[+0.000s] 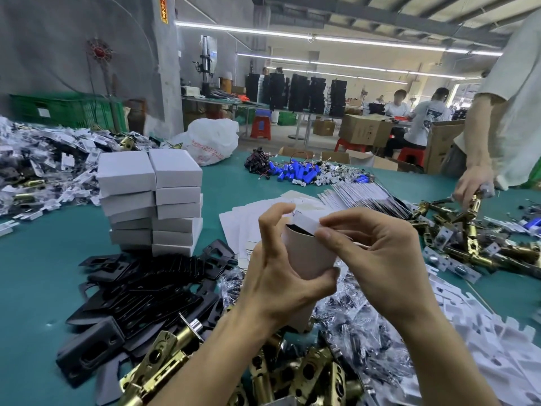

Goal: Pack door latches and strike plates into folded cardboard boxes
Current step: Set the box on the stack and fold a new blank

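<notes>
Nearest, brass door latches (164,364) lay heaped at the front edge of the worktop (44,273), with black strike plates (140,291) fanned out just to their left. Above them the two hands were close together on one white cardboard box (307,256), held off the worktop. The left hand (278,282) gripped its body, thumb underneath and fingers arched over the open end, while the right hand (377,259) pinched the top flap (307,223). Something dark showed inside the mouth.

To close it well, I judged, the left hand should keep the walls square without crushing them. The right should bend the flap along its crease and steer the tongue inside the front wall, clear of the contents.

Beyond lay flat box blanks (248,227), then a double stack of closed boxes (152,200) to the left. Farther off, another person's hand (474,183) was among more latches.
</notes>
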Demonstrator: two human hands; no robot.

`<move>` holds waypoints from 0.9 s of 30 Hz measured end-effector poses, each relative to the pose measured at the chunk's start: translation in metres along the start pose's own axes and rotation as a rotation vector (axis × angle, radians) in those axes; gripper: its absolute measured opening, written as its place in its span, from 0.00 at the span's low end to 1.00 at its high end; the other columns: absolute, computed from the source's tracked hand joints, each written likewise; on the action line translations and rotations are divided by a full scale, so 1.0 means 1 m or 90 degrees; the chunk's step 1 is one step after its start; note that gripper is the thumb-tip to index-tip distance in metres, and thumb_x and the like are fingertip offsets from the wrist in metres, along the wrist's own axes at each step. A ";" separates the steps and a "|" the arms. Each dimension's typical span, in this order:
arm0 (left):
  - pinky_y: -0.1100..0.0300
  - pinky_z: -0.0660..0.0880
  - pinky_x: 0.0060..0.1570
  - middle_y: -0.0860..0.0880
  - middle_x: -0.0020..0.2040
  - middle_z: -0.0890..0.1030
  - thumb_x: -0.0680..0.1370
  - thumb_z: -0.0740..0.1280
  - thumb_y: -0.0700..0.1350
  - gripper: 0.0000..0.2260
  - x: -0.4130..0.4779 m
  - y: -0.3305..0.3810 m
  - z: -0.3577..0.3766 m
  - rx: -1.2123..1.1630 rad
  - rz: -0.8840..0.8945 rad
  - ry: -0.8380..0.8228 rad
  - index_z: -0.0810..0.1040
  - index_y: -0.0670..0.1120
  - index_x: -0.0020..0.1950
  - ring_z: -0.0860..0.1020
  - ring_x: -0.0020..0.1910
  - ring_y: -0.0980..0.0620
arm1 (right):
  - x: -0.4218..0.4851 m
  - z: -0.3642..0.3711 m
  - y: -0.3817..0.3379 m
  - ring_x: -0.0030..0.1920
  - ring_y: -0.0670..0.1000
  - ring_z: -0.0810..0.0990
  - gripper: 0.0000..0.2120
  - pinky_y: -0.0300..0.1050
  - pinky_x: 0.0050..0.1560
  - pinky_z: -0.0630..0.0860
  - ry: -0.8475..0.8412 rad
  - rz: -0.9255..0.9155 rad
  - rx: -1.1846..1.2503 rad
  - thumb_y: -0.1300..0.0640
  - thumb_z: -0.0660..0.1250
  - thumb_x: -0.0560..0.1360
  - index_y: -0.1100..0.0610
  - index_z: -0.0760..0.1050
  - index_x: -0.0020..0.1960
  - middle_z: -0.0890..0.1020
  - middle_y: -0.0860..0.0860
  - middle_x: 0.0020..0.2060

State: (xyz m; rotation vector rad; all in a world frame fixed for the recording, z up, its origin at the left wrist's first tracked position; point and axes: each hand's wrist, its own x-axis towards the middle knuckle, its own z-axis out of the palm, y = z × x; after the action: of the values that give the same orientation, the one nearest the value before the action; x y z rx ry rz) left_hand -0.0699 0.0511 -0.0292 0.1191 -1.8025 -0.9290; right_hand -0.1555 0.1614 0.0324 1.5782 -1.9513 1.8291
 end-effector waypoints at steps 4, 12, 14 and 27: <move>0.52 0.79 0.29 0.52 0.53 0.76 0.65 0.77 0.49 0.41 -0.002 0.002 -0.001 0.066 0.004 -0.044 0.54 0.63 0.68 0.81 0.38 0.50 | 0.002 -0.004 0.000 0.41 0.48 0.86 0.05 0.46 0.44 0.83 0.021 0.031 0.039 0.65 0.75 0.71 0.56 0.83 0.44 0.86 0.49 0.39; 0.51 0.79 0.30 0.49 0.53 0.75 0.64 0.76 0.50 0.42 -0.003 0.004 -0.001 0.098 -0.034 -0.058 0.52 0.64 0.67 0.81 0.37 0.49 | 0.001 -0.004 -0.003 0.40 0.46 0.86 0.05 0.44 0.46 0.82 -0.022 0.047 0.036 0.65 0.76 0.69 0.57 0.85 0.44 0.87 0.48 0.39; 0.50 0.79 0.30 0.48 0.52 0.76 0.64 0.75 0.51 0.41 -0.003 0.004 -0.001 0.080 -0.048 -0.052 0.53 0.63 0.67 0.81 0.37 0.48 | 0.001 -0.004 -0.003 0.41 0.46 0.86 0.07 0.44 0.47 0.82 -0.035 0.052 0.032 0.65 0.75 0.70 0.54 0.85 0.44 0.87 0.46 0.40; 0.52 0.76 0.23 0.52 0.48 0.72 0.64 0.76 0.49 0.37 -0.006 0.000 0.001 0.069 -0.036 -0.024 0.55 0.61 0.62 0.79 0.32 0.47 | 0.001 -0.010 -0.003 0.44 0.43 0.85 0.11 0.40 0.45 0.82 -0.096 0.039 -0.027 0.67 0.73 0.73 0.50 0.85 0.44 0.87 0.45 0.40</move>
State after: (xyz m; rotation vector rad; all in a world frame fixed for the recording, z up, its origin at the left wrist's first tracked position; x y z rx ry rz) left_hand -0.0683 0.0544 -0.0339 0.2223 -1.8934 -0.8783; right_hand -0.1599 0.1694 0.0386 1.7084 -2.1077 1.7230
